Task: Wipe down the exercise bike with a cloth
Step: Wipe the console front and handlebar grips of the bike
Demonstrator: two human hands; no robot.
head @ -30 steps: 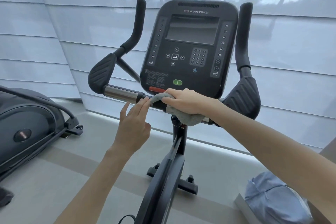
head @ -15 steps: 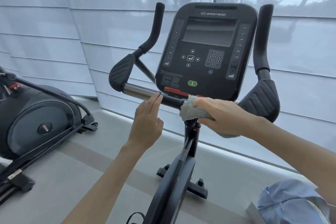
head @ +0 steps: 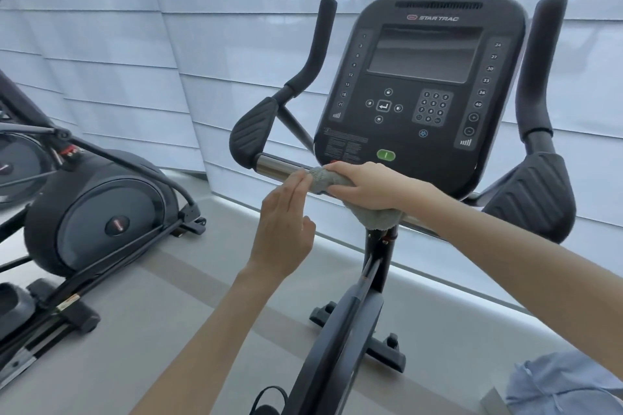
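The black exercise bike's console (head: 421,91) faces me, with a chrome handlebar (head: 273,168) running across below it. A grey cloth (head: 323,178) is wrapped over that bar. My right hand (head: 367,185) grips the cloth around the bar, just under the console's lower edge. My left hand (head: 283,229) is held with fingers straight, its fingertips touching the left end of the cloth at the bar. Part of the cloth hangs below my right hand by the bike's stem (head: 377,253).
An elliptical machine (head: 97,222) stands on the floor to the left. Grey window blinds (head: 135,61) fill the wall behind the bike. A light blue garment (head: 566,384) lies at the lower right. Black elbow pads (head: 529,195) flank the console.
My right hand has slid the cloth leftward along the bar, back toward my left hand, whose fingertips now meet the cloth. The view has shifted left, showing more of the elliptical.
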